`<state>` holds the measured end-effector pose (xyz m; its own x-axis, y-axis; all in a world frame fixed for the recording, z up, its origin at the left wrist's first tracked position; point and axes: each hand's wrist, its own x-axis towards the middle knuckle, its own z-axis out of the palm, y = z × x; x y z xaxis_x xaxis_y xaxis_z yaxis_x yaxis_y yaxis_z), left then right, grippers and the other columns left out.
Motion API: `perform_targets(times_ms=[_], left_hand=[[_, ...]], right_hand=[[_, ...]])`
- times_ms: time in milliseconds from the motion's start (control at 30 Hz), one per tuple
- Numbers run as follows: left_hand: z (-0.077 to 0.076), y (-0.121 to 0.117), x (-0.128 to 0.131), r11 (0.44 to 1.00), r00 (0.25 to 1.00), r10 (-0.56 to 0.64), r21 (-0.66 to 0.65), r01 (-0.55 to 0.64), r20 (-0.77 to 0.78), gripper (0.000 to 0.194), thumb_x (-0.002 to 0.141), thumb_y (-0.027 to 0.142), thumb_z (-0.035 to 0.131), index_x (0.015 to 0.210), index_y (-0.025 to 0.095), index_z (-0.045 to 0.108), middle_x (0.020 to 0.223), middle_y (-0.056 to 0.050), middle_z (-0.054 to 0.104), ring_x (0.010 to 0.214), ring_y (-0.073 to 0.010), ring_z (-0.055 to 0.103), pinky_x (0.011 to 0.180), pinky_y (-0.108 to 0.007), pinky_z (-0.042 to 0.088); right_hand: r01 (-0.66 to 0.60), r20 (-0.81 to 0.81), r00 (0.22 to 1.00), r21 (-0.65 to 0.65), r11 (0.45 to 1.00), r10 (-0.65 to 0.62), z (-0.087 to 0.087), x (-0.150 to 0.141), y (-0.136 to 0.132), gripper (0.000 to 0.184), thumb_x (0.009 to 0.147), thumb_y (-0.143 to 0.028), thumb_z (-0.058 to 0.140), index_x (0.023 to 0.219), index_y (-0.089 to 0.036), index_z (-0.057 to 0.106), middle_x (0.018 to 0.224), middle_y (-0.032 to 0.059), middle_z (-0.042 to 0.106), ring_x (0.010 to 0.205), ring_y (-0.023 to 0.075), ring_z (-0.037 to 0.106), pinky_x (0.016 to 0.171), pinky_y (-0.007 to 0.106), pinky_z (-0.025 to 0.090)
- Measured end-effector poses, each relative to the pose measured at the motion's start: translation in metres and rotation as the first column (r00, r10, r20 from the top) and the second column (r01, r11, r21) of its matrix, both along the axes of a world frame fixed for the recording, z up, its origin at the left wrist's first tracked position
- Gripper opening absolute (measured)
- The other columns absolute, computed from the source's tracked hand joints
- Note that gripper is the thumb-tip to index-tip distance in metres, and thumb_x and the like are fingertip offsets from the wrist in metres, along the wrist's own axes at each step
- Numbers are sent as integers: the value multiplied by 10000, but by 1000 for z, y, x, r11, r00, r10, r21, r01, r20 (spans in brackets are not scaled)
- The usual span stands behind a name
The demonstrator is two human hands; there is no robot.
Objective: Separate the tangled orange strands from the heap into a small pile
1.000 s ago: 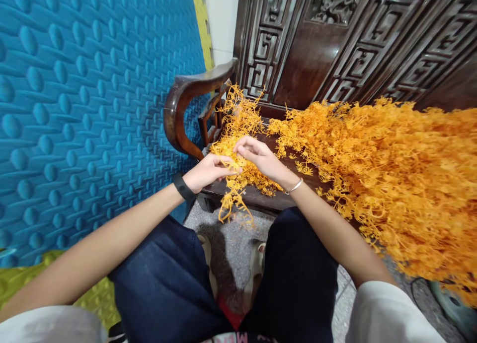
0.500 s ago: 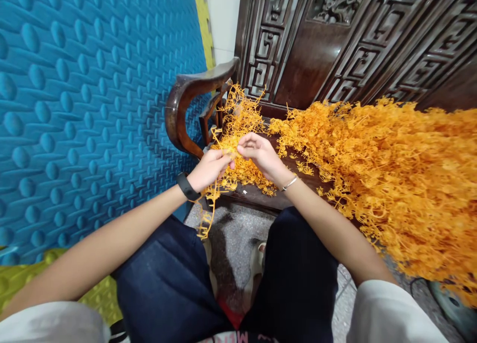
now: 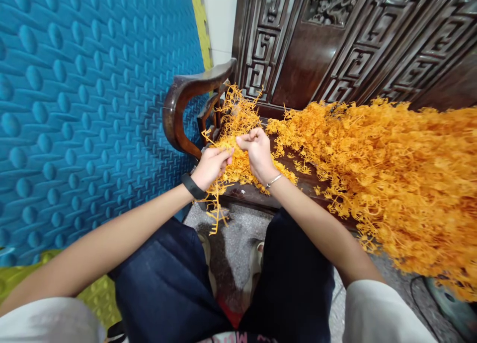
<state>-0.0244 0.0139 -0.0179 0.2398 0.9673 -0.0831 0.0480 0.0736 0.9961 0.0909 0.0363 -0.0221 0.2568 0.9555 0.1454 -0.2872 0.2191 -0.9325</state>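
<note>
My left hand (image 3: 210, 167) pinches a thin orange plastic strand (image 3: 217, 210) with short side prongs. One end sticks up beyond the fingers, and the rest dangles below the hand over the edge of the bench. Close by on the right, my right hand (image 3: 260, 155) is closed with its fingers curled and the thumb pointing toward the left fingertips. What it pinches, if anything, is too small to make out. Under and behind both hands lies a small heap of orange plastic pieces (image 3: 242, 115), partly hidden by them.
A much larger heap of orange pieces (image 3: 402, 184) covers the right side of the dark wooden bench (image 3: 307, 179). The bench has a curved armrest (image 3: 174, 112) at left and a carved backrest (image 3: 298, 60) behind. Blue textured matting (image 3: 93, 109) fills the left.
My right hand has turned and lifted slightly, its fingers curling more. The dangling end of the strand has swung a little to the right. My left hand keeps its pinch.
</note>
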Motion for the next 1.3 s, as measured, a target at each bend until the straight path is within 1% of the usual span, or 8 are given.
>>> perform_targets(times_ms=[367,500,633,733,867,933,1067,1300], left_hand=[[-5,6,0,999,999,42,25,-42,7,336,792,269,498,486,165,407,353,86,270,318,-38,246,365,-196,160],[-13,15,3,973,987,107,218,-80,-118,319,773,253,481,473,166,420,366,73,300,350,-54,270,404,-214,190],[-16,16,4,876,943,182,482,-27,-278,318,776,211,454,463,157,447,409,47,366,410,-73,336,460,-225,238],[-16,-8,3,789,909,208,612,63,-362,346,799,180,422,454,161,431,413,35,365,425,-85,358,484,-230,266],[-18,-55,0,559,848,-87,679,476,-523,330,883,230,389,585,153,508,559,0,499,537,-101,451,563,-226,340],[-20,-64,0,617,830,-102,619,485,-548,345,907,261,368,605,154,495,549,9,476,523,-98,450,544,-221,329],[-27,-52,-1,776,823,-142,454,437,-550,323,890,279,385,599,159,456,517,35,413,482,-87,400,514,-218,281],[-30,-53,-6,809,779,-245,322,492,-577,324,870,316,406,580,171,393,517,49,346,501,-87,339,527,-222,248]], right_hand=[[54,5,999,11,998,-54,-2,-4,12,397,654,38,509,667,-226,213,531,-103,432,519,53,396,607,218,350],[52,18,998,54,997,-54,-5,-7,15,393,659,30,500,666,-228,204,517,-107,355,524,63,393,603,216,346],[55,23,998,134,989,-58,-10,-10,19,376,645,25,497,654,-223,215,533,-99,351,527,60,388,590,204,348],[180,26,982,127,976,-185,-6,14,38,332,661,13,461,641,-220,225,553,-88,343,522,55,392,566,194,350],[529,22,848,51,847,-530,-2,90,67,306,714,-72,466,648,-227,211,573,-83,287,480,55,370,517,196,345],[455,76,880,145,878,-469,-8,120,72,276,702,-119,533,683,-227,280,601,-84,363,505,54,415,553,205,383],[142,218,964,62,988,-152,-29,125,64,249,612,-139,630,748,-206,433,672,-53,531,603,77,520,633,241,431],[-119,425,900,18,993,100,-40,87,62,300,561,-150,697,769,-183,484,707,-48,553,619,81,534,635,249,422]])
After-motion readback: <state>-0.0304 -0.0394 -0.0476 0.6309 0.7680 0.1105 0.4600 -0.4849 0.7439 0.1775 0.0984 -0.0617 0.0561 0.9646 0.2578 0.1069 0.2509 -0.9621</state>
